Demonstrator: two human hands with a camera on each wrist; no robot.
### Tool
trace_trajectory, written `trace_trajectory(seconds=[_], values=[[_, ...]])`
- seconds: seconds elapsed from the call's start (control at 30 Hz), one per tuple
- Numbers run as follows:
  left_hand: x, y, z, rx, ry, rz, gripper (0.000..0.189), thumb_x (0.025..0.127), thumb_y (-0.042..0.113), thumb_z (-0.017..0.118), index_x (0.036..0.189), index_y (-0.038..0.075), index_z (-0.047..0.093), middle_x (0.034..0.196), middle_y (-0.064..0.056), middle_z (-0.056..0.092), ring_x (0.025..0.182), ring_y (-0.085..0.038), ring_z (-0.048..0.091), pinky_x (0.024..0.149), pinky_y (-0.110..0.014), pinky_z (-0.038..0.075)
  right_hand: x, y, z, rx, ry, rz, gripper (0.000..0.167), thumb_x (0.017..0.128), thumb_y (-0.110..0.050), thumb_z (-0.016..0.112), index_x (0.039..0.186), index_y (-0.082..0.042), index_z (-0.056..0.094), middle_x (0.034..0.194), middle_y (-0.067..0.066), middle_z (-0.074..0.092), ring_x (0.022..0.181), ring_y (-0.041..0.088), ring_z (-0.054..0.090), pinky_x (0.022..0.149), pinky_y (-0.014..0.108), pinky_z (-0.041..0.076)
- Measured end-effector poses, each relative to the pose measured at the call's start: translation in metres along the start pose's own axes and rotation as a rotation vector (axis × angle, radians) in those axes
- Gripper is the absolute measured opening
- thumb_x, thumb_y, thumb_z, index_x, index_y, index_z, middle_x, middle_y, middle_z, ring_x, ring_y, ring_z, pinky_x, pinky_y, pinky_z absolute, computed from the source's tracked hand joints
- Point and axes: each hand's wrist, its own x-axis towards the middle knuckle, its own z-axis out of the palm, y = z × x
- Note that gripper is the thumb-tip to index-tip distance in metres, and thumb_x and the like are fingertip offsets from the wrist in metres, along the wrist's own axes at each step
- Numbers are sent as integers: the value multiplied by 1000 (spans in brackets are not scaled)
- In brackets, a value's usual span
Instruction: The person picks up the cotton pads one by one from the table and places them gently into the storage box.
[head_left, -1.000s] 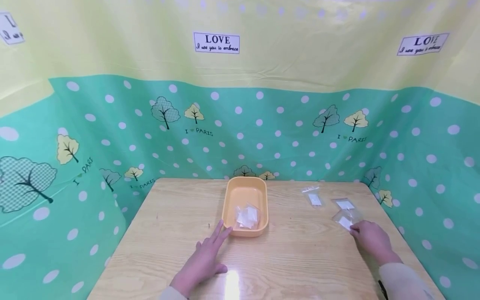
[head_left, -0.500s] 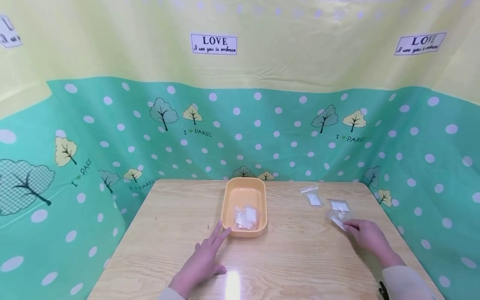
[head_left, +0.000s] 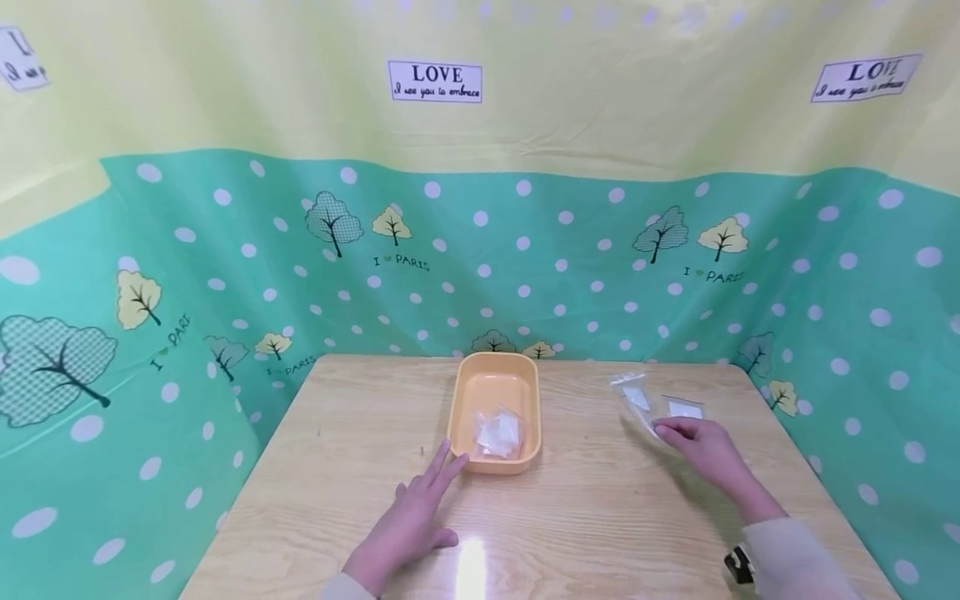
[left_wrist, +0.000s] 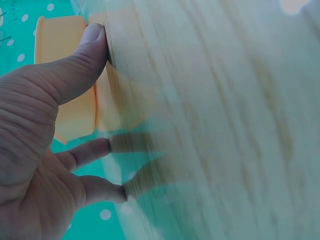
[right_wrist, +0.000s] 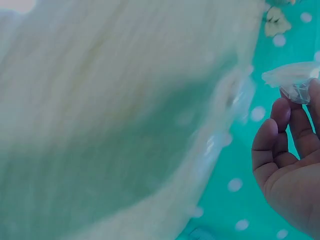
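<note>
My right hand (head_left: 708, 454) pinches a small clear plastic bag (right_wrist: 292, 75) with something white in it, raised off the table in the right wrist view. In the head view that bag partly overlaps another clear bag (head_left: 637, 397) lying behind it. A further bag with a white piece (head_left: 685, 408) lies just beyond my right fingers. My left hand (head_left: 408, 521) has its fingers spread, fingertips at the near left corner of an orange plastic tray (head_left: 459, 408). Inside the tray are several clear bags with white contents (head_left: 498, 433). The left wrist view shows the left thumb and fingertips on the tabletop.
A light wooden table (head_left: 360, 417) carries everything. Green and yellow printed cloth (head_left: 525, 250) hangs round its back and sides. A tiny dark speck (head_left: 422, 451) lies left of the tray. A dark band (head_left: 738, 564) shows at the right sleeve.
The right hand has lifted a bag from the right side of the table and moved it left, toward the tray. The left hand has kept its place beside the tray.
</note>
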Motion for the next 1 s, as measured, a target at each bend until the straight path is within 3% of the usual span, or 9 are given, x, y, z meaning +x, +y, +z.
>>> trace_trajectory(seconds=[0.33, 0.7, 1.0], values=[[2, 2, -1, -6, 4, -14, 122, 74, 25, 96, 171, 35, 22, 183, -7, 5, 139, -60, 52, 106, -93, 30, 29, -61, 29, 114, 5, -59, 37, 108, -38, 65, 131, -12, 77, 129, 14, 77, 113, 25, 71, 88, 32, 62], [2, -1, 2, 5, 3, -15, 124, 74, 28, 96, 172, 34, 20, 183, -6, 2, 139, -60, 52, 106, -92, 31, 56, -131, 83, 207, 5, -135, 25, 104, -28, 71, 124, -15, 80, 113, 7, 81, 92, 17, 69, 74, 28, 60], [2, -2, 3, 4, 11, -9, 125, 73, 26, 96, 172, 36, 20, 183, -6, 3, 139, -59, 52, 104, -93, 30, 71, -145, 135, 83, 18, -149, 18, 102, -19, 73, 116, -13, 82, 112, 6, 82, 85, 13, 67, 73, 27, 60]])
